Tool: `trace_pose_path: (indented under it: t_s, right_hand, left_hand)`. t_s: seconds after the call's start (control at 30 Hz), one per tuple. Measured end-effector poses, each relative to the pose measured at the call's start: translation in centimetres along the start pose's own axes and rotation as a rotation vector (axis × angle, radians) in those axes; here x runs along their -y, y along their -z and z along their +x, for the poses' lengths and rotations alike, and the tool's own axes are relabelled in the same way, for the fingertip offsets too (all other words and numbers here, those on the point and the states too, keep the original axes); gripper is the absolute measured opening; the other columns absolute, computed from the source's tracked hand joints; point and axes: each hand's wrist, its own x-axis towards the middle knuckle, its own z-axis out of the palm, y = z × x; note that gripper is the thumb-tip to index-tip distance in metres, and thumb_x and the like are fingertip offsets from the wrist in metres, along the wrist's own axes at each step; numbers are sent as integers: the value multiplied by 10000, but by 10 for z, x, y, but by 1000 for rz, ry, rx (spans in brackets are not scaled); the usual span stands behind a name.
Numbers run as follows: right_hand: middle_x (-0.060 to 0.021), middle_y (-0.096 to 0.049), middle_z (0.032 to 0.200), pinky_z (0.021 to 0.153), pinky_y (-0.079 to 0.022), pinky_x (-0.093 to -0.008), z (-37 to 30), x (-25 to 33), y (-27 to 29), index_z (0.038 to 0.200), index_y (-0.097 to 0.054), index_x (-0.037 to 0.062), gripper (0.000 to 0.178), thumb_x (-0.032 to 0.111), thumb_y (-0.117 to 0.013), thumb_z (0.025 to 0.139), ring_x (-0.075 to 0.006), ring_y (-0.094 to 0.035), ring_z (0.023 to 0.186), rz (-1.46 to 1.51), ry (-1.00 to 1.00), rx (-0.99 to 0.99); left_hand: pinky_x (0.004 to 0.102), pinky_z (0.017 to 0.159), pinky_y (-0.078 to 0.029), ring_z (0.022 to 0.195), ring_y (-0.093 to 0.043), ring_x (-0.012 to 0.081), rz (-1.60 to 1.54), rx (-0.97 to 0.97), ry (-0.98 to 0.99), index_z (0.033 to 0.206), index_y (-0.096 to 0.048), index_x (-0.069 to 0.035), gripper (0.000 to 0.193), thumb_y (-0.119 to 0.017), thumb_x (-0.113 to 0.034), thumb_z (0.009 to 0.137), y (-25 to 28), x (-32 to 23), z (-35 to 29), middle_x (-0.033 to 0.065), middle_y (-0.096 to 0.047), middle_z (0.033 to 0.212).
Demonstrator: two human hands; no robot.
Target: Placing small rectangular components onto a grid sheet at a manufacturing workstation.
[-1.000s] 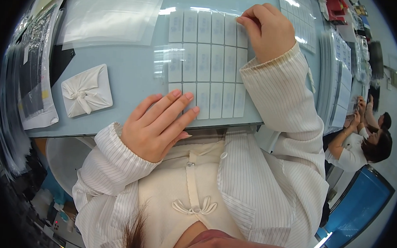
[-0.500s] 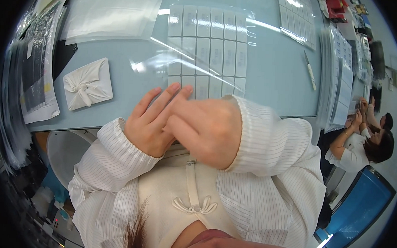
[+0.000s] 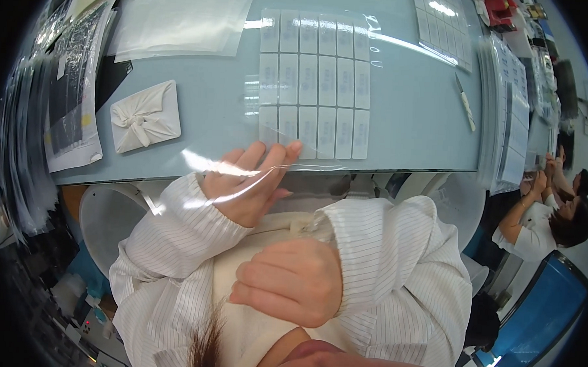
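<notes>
A sheet of pale rectangular labels (image 3: pixel 328 80) lies on the glass-topped table. My left hand (image 3: pixel 248 181) is at its near left corner, fingers stretched out over the table's edge and the thumb apart. Glossy clear film (image 3: pixel 219 168) rises off the sheet and curves over this hand toward me. Close to my chest, my right hand (image 3: pixel 290 282) is closed with its fingers curled on the film; its fingertips are partly hidden. To the left sits a flat white packet (image 3: pixel 146 118) tied with a cloth knot.
Large translucent sheets (image 3: pixel 183 21) lie at the far left, beside hanging plastic sleeves (image 3: pixel 24 119). A slim knife (image 3: pixel 465 102) and another label sheet (image 3: pixel 442 26) lie right. Stacked sheets (image 3: pixel 504 114) stand at the right edge; a co-worker (image 3: pixel 535 220) sits beyond.
My right hand has drawn back from beside my left hand to my chest, pulling the clear film toward me. My left hand stays by the label sheet's near corner.
</notes>
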Motion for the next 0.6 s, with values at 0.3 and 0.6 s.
trace_pose_path:
  t_s: [0.3,0.6]
  right_hand:
    - [-168,-605,840,514,-476,-333,1,5,-28,904,-656,-97,214,68,-718,782,-249,-610,651,180,104,-46]
    - [-108,-620,814,519,-491,-365,9,-56,49,899,-684,7,129,28,-706,774,-266,-641,653,-579,-121,-23]
  left_hand:
    - [454,1016,-491,1261,-572,407,-114,-79,-129,1382,-486,4,729,-748,18,701,8,17,-24,228,-539,1428]
    - [382,886,-507,1135,-603,298,128,-29,-158,1243,-630,-17,500,-671,-94,751,20,17,-4,144,-575,1364]
